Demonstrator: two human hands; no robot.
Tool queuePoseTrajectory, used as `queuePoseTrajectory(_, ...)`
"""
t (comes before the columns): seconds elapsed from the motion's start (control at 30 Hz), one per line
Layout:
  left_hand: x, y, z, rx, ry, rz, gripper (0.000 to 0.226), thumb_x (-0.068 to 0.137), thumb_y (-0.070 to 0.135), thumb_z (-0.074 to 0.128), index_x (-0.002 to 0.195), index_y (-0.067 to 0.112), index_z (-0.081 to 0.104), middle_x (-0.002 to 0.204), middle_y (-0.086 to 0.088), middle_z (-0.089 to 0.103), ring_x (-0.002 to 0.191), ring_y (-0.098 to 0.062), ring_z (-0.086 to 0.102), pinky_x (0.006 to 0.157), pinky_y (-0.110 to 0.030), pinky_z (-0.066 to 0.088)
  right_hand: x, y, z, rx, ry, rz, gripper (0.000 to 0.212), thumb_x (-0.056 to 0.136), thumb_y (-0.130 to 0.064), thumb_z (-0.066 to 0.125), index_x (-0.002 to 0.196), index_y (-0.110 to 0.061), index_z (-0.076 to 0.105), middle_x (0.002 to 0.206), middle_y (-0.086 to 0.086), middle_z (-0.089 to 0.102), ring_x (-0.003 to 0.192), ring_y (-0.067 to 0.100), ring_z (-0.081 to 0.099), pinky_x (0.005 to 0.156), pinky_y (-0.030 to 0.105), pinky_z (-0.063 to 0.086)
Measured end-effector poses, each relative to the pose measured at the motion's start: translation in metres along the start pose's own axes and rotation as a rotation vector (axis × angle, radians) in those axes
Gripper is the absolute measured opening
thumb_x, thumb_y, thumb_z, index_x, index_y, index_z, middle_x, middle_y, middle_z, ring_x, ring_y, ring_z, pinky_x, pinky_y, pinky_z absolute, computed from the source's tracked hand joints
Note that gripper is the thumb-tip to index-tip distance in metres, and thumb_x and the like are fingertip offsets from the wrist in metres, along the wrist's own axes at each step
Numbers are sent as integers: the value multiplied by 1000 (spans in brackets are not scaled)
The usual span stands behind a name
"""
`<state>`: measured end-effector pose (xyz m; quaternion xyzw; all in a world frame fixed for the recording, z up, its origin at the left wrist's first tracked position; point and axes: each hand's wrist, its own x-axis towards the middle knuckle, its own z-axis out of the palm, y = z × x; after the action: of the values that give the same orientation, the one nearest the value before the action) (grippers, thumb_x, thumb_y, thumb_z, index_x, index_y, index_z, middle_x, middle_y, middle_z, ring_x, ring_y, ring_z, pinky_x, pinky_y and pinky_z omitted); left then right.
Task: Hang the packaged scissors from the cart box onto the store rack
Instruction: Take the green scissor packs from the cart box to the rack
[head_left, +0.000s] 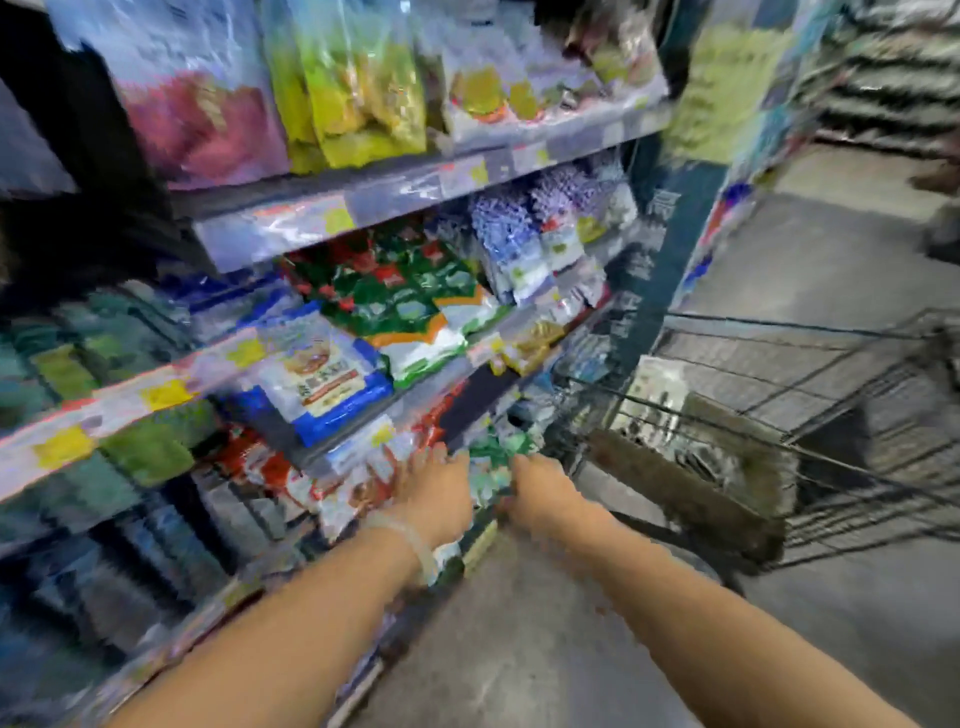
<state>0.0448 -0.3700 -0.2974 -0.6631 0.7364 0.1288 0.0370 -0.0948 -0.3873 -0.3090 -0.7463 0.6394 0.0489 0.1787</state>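
Fingers: blurred on both hands; grip state cannot be told. Left hand and right hand flank a green pack at low rack, near-centre. Box in cart lies right, nearer right hand.

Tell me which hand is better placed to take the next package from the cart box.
The right hand, probably. It is on the side of the wire cart and its cardboard box; the left hand is at the shelf packages.

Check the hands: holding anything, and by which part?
Both hands, left and right, reach to a green package at the lower shelf. Blur hides the fingers; an actual grip and its place cannot be told.
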Motion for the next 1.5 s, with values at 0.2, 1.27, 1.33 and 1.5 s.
queuePoseTrajectory(0.2, 53, 116, 5, 28, -124, 196, 61, 92, 36, 53, 143, 14, 28, 150, -14, 27, 141, -33, 22, 112, -43, 27, -8, 132, -25, 82, -16, 249, 49, 89, -33, 55, 130, -8, 42, 132, 15, 46, 124, 34, 42, 102, 41, 37)
queuePoseTrajectory(1.27, 454, 315, 21, 20, -490, 338, 47, 91, 23, 52, 136, 17, 38, 143, -19, 35, 127, -38, 42, 106, -49, 39, 216, 440, -70, 505, -77, 788, 48, 89, -34, 58, 130, -9, 48, 130, 10, 53, 116, 24, 53, 99, 33, 45)
queuePoseTrajectory(1.33, 466, 326, 33, 41, -538, 329, 55, 91, 25, 54, 141, 16, 33, 141, -18, 36, 126, -37, 43, 105, -46, 40, 222, 457, -59, 513, -124, 803, 42, 89, -35, 58, 122, -10, 52, 124, 10, 57, 110, 24, 56, 95, 33, 47)
queuePoseTrajectory(1.5, 487, 364, 72, 47, -640, 341, 57, 93, 28, 52, 144, 9, 31, 151, -16, 28, 137, -35, 33, 110, -40, 35, 235, 505, -26, 542, -265, 794, 45, 90, -30, 55, 128, -8, 46, 126, 12, 55, 113, 27, 54, 92, 32, 44)
